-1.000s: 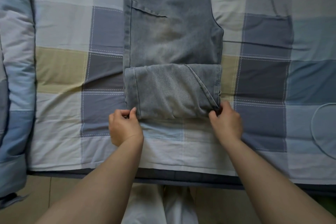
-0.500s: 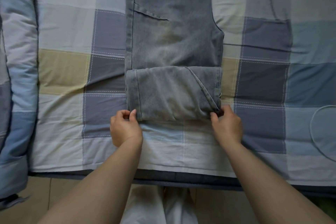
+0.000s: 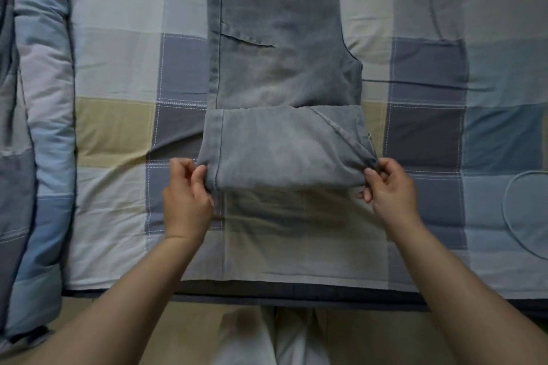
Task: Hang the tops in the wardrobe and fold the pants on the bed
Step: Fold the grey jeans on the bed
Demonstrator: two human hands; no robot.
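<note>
The folded end of the faded grey-blue denim jeans (image 3: 281,74) has come up off the checked patchwork bed (image 3: 118,127) since a moment ago. The left hand (image 3: 186,195) and right hand (image 3: 391,190) each pinch a corner of that fold near the bed's front edge, while the rest lies flat, stretching toward the far side.

Faded grey-blue jeans (image 3: 281,68) lie lengthwise on the checked bed (image 3: 118,127), their near end folded over and lifted at both corners.

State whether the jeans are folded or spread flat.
Partly folded: the jeans have their near end doubled over, pinched by the left hand and right hand.
</note>
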